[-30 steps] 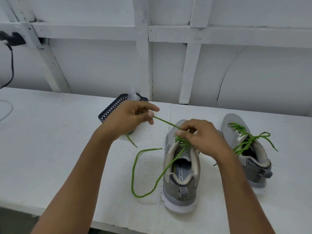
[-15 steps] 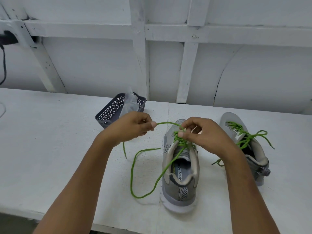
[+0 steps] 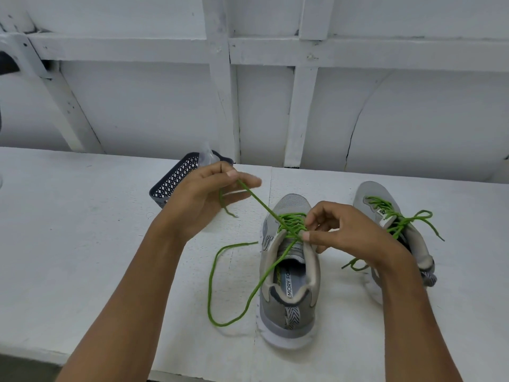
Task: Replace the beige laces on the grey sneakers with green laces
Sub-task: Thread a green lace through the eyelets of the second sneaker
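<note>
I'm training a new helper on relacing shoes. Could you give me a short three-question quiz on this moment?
1. True or false: the right-side sneaker is already laced in green.
2. What does the left hand pinch? A: a beige lace; B: the green lace running taut to the near sneaker; C: nothing.
3. How many sneakers stand on the table?
Key: 1 true; 2 B; 3 two.
</note>
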The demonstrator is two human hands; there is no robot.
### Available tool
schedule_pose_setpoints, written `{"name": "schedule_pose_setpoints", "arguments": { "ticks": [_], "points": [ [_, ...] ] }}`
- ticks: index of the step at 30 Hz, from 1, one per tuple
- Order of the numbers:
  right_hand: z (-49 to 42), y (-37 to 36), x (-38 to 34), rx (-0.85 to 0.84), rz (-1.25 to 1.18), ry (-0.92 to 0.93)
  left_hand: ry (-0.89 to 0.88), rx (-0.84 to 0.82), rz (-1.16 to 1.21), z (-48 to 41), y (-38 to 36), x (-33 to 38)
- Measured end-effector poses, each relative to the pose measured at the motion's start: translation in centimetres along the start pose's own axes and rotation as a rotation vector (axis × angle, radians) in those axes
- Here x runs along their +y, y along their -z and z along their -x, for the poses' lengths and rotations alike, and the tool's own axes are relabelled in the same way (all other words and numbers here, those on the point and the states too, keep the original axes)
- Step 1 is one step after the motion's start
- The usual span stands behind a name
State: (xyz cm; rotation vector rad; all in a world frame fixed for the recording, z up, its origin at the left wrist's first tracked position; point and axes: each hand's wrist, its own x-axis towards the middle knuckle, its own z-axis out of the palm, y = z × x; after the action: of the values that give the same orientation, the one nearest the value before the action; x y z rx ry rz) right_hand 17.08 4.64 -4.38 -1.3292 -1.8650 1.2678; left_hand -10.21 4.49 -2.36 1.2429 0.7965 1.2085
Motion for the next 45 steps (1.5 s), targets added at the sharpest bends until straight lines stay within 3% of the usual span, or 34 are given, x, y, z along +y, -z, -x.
{"name": "schedule_pose_setpoints", "arguments": {
  "ticks": [3,7,14,17,20,24,28,32,40,45],
  "points": [
    [0.0,0.2,0.4,-0.011,-0.036,-0.014,0.080,-0.119,0.110,0.1,-0.9,-0.2],
    [0.2,0.2,0.9,0.007,0.014,-0.043,0.252,-0.220,-0.045,0.1,-1.9,-0.7],
    [0.3,0.0,0.6,-0.032,-0.018,-0.019,0.475,-0.324,-0.523,0.7,-3.4,-0.3],
    [0.1,0.1,0.9,-0.030,-0.026,-0.033,0.581,-0.411,-0.878,1.1,-3.9,-0.2],
    [0.1,0.0,0.7,0.009,0.003,0.021,0.564,-0.441,-1.102,1.2,-4.3,-0.4],
    [0.5,-0.2,-0.6,-0.036,0.190,0.149,0.542,-0.466,-1.182,1.1,-4.5,-0.2],
    [0.4,-1.6,-1.9,-0.100,0.625,0.149,0.550,-0.485,-1.126,1.1,-4.3,-0.3],
    [0.1,-2.7,-1.9,-0.031,0.731,0.190,0.554,-0.500,-1.167,1.1,-4.4,-0.6],
    [0.7,-0.1,-1.2,-0.038,0.017,0.231,0.537,-0.508,-1.239,1.2,-4.2,-1.0],
    [0.1,0.8,-1.3,0.252,-0.738,0.141,0.457,-0.506,-1.281,1.1,-4.7,-1.0]
  ]
}}
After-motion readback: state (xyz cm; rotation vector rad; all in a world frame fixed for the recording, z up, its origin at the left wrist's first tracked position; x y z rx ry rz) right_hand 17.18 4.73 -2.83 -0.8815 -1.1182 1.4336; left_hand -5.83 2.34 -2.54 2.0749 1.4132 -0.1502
